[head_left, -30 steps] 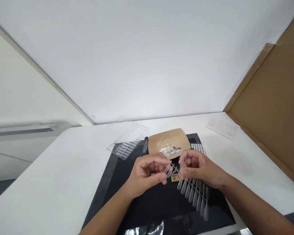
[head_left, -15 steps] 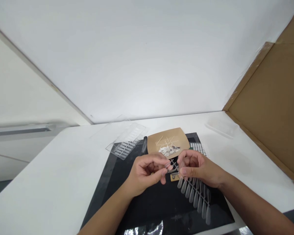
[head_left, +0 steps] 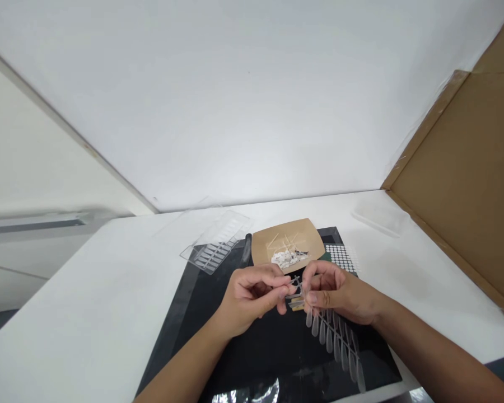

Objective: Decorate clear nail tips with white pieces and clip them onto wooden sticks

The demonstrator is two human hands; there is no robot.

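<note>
A strip of clear false nail tips (head_left: 337,344), joined along a central stem, slants down to the right over a black board. My right hand (head_left: 330,291) is closed on it near its upper end, thumb against forefinger. My left hand (head_left: 258,291) pinches at the strip's top end, with thumb and forefinger on one of the clear tips there. Both hands are a short gap apart, and the stem spans that gap. Behind the fingers a small tan and metal piece (head_left: 297,304) is partly hidden.
A tan paper tray (head_left: 262,240) beyond my hands holds white scraps and thin sticks. Left of it lies a clear compartment case (head_left: 210,258). A sheet of white dots (head_left: 343,258) is at the right. The black board (head_left: 243,358) lies on a white table (head_left: 96,313); a clear lid (head_left: 378,219) sits at back right.
The nail tip strip has shifted and tilted slightly, its lower end now a little further right and down. My fingers have moved slightly, both hands keeping their grip.
</note>
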